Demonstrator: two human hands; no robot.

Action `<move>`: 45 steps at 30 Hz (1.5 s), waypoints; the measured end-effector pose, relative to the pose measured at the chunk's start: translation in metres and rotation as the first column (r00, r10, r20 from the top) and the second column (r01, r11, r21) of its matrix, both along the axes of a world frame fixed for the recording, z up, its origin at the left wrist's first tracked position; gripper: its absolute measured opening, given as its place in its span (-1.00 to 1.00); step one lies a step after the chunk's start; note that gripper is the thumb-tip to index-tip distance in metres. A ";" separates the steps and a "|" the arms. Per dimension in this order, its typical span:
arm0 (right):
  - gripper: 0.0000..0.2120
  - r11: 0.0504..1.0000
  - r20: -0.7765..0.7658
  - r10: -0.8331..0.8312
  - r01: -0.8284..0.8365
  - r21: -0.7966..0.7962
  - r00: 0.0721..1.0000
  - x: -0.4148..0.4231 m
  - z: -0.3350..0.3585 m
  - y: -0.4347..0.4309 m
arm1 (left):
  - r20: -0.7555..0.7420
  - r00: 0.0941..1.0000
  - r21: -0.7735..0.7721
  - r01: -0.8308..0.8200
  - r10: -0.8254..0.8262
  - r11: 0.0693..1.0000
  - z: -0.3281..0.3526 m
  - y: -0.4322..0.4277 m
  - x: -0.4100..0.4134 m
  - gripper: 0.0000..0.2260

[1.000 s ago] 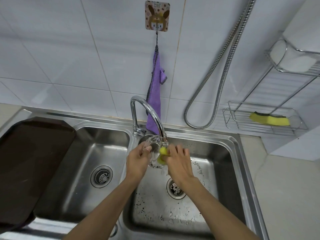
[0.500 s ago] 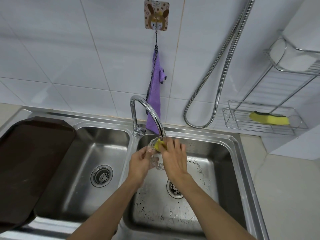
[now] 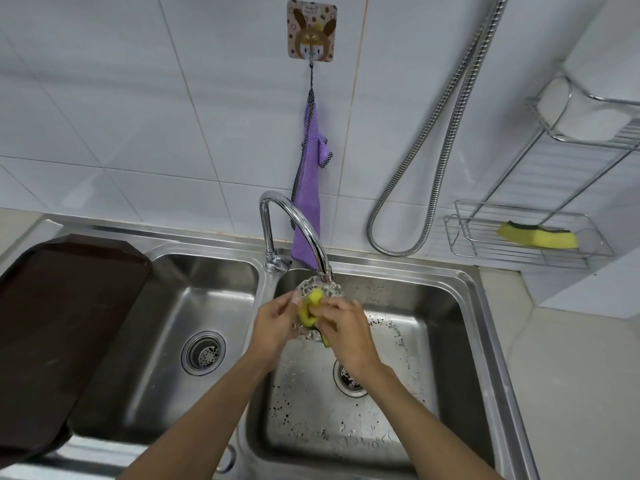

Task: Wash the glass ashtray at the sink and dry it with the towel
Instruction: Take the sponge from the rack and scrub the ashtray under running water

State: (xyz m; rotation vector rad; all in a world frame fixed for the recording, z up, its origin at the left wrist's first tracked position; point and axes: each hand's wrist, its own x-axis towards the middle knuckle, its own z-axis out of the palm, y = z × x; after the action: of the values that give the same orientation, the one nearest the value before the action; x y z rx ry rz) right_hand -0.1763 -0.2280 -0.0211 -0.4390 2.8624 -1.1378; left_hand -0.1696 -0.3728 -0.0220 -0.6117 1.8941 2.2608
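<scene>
The clear cut-glass ashtray (image 3: 309, 285) is held on edge over the right basin of the steel double sink (image 3: 460, 306), just under the tap spout (image 3: 304, 223). My left hand (image 3: 275, 323) grips its left rim. My right hand (image 3: 343, 329) presses a yellow sponge (image 3: 309, 308) with a green back into the ashtray's hollow. Much of the glass is hidden by my fingers and the sponge. A purple towel (image 3: 309, 188) hangs from a rabbit-printed wall hook (image 3: 311, 29) behind the tap.
A dark brown tray (image 3: 59, 323) lies over the sink's left edge. A second yellow sponge (image 3: 538, 234) sits in a wire rack on the right wall, beside a metal shower hose (image 3: 440, 133). Pale countertop (image 3: 571, 393) runs along the right.
The sponge in my right hand has slid around inside the ashtray, from its lower middle up to the rim and back into the hollow. My left hand has kept its hold under the spout.
</scene>
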 end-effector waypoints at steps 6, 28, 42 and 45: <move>-0.72 0.971 -0.180 -0.042 0.083 0.226 0.983 -0.013 0.009 -0.004 | -0.015 1.000 -0.025 0.022 -0.022 0.999 0.001 0.005 0.001 -0.82; -0.78 0.959 -0.131 -0.136 0.164 0.231 0.982 -0.011 0.008 -0.015 | 0.024 0.998 0.033 0.053 -0.053 0.998 0.005 0.006 0.005 -0.83; -0.86 0.998 0.177 -0.053 0.055 -0.006 0.983 0.000 0.009 0.004 | -0.027 1.000 -0.036 -0.015 0.014 0.999 -0.006 0.004 0.003 -0.85; -0.85 0.982 0.152 -0.135 0.152 -0.112 0.979 -0.002 0.008 -0.009 | 0.031 0.999 0.054 0.025 -0.027 0.998 -0.002 0.005 0.008 -0.84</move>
State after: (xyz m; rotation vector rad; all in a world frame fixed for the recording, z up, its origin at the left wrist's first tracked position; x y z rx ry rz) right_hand -0.1786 -0.2368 -0.0130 -0.1469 2.7466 -1.3150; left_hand -0.1613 -0.3679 -0.0238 -0.6079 1.8099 2.2644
